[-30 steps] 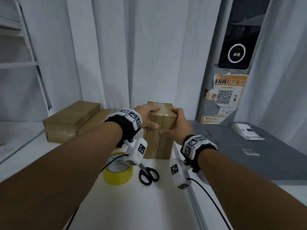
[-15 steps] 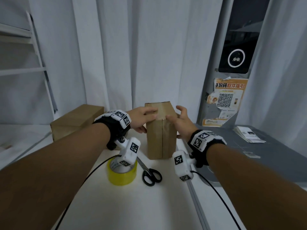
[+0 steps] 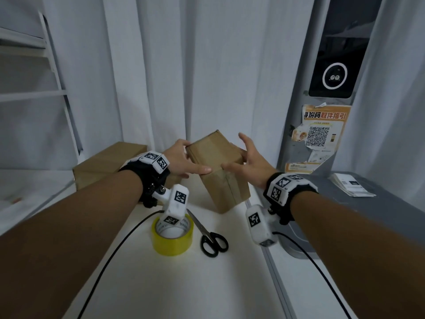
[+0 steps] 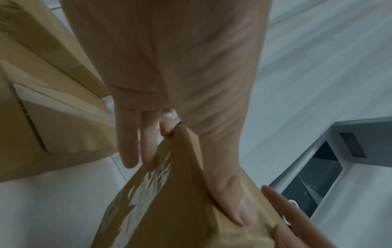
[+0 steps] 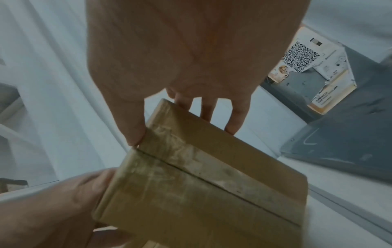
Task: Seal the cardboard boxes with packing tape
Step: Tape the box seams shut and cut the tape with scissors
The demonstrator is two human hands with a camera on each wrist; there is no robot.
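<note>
A small cardboard box with a taped seam stands tilted on the white table, its top end leaning left. My left hand grips its top end, with the thumb along the near face and the fingers behind the far side. At the box's right side my right hand is spread, its thumb touching the near top edge and its fingers straight. The right wrist view shows the box and its seam up close. A yellow tape roll and black scissors lie in front of the box.
Two more cardboard boxes lie at the back left by the white curtain. A grey table with a stack of papers adjoins on the right. Behind it rises a grey pillar with a QR poster. Cables trail from both wrists.
The box has gone from upright to tilted, its top tipped left. My right hand came off its side, then spread against it again. The left hand has kept its hold.
</note>
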